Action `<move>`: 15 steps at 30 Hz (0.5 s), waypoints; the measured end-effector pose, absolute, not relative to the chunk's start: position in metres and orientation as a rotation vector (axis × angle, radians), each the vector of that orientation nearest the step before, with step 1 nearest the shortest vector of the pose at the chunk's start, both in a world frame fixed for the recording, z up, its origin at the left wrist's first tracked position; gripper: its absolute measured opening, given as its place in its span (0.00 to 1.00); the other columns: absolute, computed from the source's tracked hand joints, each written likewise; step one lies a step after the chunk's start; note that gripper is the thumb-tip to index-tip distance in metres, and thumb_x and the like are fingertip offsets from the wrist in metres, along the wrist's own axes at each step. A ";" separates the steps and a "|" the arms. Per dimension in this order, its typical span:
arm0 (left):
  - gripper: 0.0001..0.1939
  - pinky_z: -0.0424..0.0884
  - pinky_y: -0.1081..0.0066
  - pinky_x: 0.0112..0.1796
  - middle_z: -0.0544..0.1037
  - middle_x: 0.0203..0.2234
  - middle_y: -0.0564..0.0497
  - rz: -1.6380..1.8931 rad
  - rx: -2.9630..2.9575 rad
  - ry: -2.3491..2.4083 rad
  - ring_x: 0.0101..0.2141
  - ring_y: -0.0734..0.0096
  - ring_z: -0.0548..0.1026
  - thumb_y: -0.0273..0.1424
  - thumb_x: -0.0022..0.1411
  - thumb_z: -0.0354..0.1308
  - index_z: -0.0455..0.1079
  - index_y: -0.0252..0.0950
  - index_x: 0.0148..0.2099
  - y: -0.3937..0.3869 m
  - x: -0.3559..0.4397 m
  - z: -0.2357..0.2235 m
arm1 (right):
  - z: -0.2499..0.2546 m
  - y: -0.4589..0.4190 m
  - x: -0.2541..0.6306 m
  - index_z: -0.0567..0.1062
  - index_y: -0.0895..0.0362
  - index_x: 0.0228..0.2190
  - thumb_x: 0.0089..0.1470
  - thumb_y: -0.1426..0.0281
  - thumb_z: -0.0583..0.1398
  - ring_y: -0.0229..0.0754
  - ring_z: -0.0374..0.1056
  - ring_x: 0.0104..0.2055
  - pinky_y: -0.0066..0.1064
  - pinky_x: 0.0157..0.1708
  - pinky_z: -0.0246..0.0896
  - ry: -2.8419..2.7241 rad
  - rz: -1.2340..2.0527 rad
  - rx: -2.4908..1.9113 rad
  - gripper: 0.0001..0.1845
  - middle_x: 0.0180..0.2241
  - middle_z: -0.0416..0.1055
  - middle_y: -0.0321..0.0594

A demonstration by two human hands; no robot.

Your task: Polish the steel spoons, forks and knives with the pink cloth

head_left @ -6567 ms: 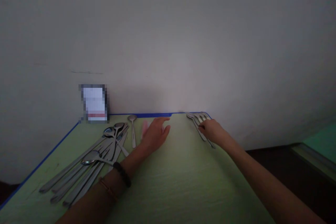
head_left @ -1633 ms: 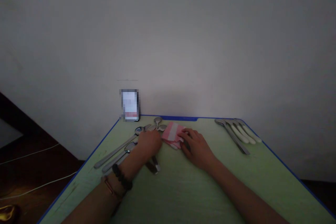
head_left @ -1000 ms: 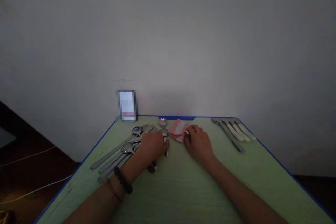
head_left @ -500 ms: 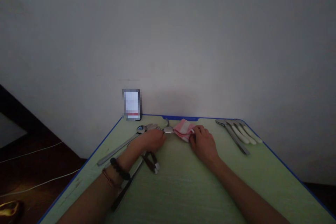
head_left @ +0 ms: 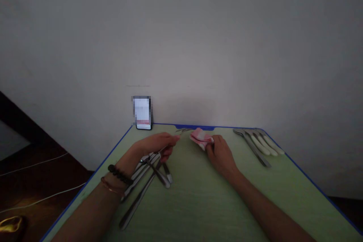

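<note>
My left hand point(head_left: 159, 145) is closed in a pinch over the left side of the table. Just past its fingertips shows the thin metal head of what looks like a fork point(head_left: 184, 130); my fingers hide most of its handle. Beneath that hand lies a loose pile of metal cutlery point(head_left: 138, 196), partly covered by the hand and wrist. A folded pink-and-white cloth point(head_left: 200, 138) is gripped between the thumb and fingers of my right hand point(head_left: 221, 155), near the far edge.
At the right of the green table point(head_left: 198, 204) several pieces of cutlery point(head_left: 261, 141) lie side by side, some with white handles. A phone point(head_left: 143, 112) stands upright against the wall at the back left. The table has a blue edge.
My left hand has lifted and turned, uncovering more of the pile. The spoon between my hands is no longer visible there; a fork-like head shows instead. The cloth has tilted slightly in my right hand.
</note>
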State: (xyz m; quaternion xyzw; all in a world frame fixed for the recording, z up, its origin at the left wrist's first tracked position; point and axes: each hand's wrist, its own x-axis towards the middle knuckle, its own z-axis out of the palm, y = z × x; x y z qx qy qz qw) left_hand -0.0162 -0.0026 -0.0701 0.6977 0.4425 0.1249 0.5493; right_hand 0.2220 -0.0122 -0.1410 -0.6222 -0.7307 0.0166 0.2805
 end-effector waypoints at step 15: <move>0.23 0.56 0.78 0.15 0.61 0.12 0.62 0.488 1.441 1.082 0.12 0.80 0.61 0.53 0.54 0.50 0.55 0.38 0.26 0.003 0.000 -0.095 | -0.139 -0.010 0.228 0.67 0.58 0.34 0.52 0.65 0.49 0.43 0.65 0.29 0.32 0.30 0.60 -1.682 0.351 -1.460 0.12 0.30 0.70 0.42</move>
